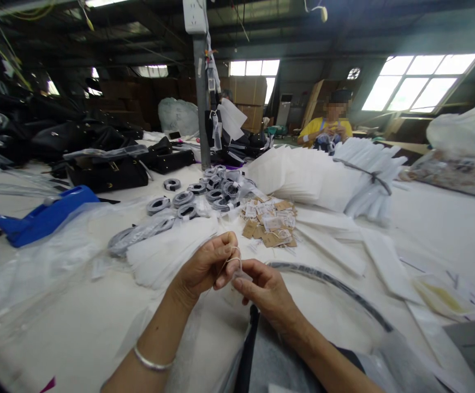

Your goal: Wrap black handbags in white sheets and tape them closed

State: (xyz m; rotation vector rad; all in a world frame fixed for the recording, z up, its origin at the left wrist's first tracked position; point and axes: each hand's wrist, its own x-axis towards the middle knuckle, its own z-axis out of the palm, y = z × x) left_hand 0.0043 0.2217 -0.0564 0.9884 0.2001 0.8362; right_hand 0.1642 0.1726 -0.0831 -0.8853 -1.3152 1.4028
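Observation:
My left hand (208,262) is closed, its thumb and fingers pinching a thin white string (236,252) that loops toward the other hand. My right hand (268,292) pinches a small clear plastic packet (243,275), close against the left fingertips; what is inside it is too small to tell. Below the hands lies a black bag (278,357) under a translucent wrapping, its wrapped handle (336,289) arching out to the right. Just beyond my hands is a pile of brown card tags (272,224) with white strings and small clear packets.
Coiled, wrapped straps (186,199) lie behind the left hand, near white foam sheets (167,248). A blue tape dispenser (45,215) stands left. Stacked white sheets (298,172) and a metal post (201,98) rise behind. Across the table sits a person in yellow (313,131).

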